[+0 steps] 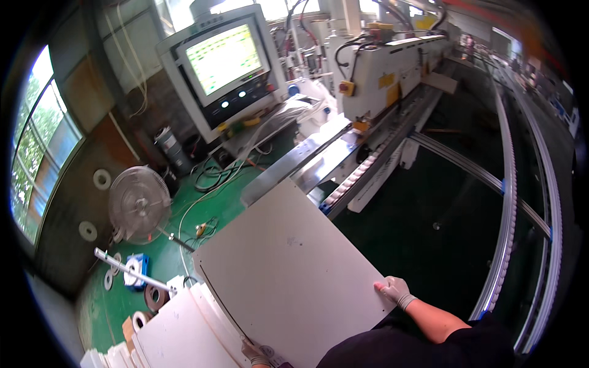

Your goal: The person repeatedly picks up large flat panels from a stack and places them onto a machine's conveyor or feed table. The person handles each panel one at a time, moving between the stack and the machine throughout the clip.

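A large white panel (288, 257) lies tilted across the space before me, with a few small dark holes in its face. My right hand (394, 291), in a pale glove, grips its right edge near the close corner. At the panel's left near edge my gloved left hand (254, 352) is closed on it, partly cut off by the lower rim of the picture. The panel's far corner reaches the metal infeed table (294, 164) of a machine. Its underside is hidden.
White panels are stacked (184, 328) at my left. A fan (140, 205), cables (215, 178) and edging rolls (155, 297) stand or lie on the green floor. The machine (392, 73) with its control screen (224, 58) is ahead; roller rails (506, 184) run along the right.
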`<state>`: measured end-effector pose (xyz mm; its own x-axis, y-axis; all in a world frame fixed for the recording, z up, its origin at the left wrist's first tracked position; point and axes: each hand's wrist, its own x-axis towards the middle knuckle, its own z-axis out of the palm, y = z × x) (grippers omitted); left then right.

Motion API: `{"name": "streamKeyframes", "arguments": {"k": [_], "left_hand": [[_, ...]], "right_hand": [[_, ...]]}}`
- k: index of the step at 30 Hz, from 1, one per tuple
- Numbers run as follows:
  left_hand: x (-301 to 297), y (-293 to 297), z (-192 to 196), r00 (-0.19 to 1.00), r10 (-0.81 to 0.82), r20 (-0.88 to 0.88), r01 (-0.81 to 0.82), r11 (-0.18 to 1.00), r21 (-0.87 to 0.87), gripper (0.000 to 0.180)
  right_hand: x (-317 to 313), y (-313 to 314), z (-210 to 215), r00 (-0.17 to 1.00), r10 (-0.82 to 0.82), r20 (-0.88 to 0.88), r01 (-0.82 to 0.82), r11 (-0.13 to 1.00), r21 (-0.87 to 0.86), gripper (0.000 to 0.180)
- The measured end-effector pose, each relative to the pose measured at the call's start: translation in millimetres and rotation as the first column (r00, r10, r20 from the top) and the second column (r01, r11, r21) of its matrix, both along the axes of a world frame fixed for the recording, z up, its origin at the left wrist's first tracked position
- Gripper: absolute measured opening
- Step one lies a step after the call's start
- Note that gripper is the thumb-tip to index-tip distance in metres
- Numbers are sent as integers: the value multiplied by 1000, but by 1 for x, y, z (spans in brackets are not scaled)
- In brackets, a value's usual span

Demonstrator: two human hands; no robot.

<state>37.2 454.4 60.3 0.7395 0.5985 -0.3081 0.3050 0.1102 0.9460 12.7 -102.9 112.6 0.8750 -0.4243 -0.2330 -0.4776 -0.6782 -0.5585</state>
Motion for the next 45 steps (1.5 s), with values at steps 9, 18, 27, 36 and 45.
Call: {"name": "streamKeyframes", "arguments": {"k": [9,18,27,36,45], "left_hand": [[53,2,-37,985,-172,11,172,976,-133,58],[65,-13,18,967,-256,8,245,915,-320,62],[54,1,83,868,-427,-255,497,729,471,55],[47,-70,79,893,-384,-236,451,758,471,49],[55,-173,83,957,-265,-121,284,941,183,52]], "right_hand": [[16,-19,29,996,-45,-74,50,996,67,61],[34,-40,19,999,-23,-27,29,963,269,56],[34,-41,66,996,-42,-79,80,808,584,46],[52,-145,63,852,-502,-144,342,327,881,44],[-13,-144,-15,874,-202,-442,373,-305,876,37]]}}
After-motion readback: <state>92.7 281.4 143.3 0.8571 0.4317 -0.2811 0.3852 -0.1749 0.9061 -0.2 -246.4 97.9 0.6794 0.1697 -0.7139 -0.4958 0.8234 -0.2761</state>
